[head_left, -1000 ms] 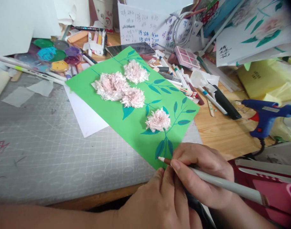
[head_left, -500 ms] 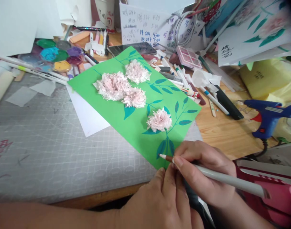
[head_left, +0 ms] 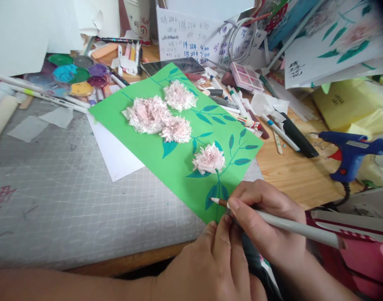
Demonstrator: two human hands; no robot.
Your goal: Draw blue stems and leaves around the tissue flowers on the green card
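Note:
A green sheet (head_left: 179,171) lies slanted on the grey cutting mat (head_left: 69,200), bearing several crumpled pale pink paper flowers (head_left: 209,159) and painted dark green leaves. My right hand (head_left: 269,217) grips a white marker (head_left: 298,228) with a brown collar; its tip touches a leaf (head_left: 210,202) near the sheet's lower corner. My left hand (head_left: 215,255) rests at that corner, its fingers extended and pressing on the sheet's edge, partly beneath the right hand. Nothing is seen held in it.
Paint pots (head_left: 66,73) stand at the back left. Markers and paper scraps litter the back right, beside a pink palette (head_left: 247,76). A blue glue gun (head_left: 351,152) lies at the right. White paper (head_left: 116,161) shows under the green sheet.
The marker tip has moved slightly up and to the right on the leaf, with my right hand shifting a little up and left. My left hand stays at the corner.

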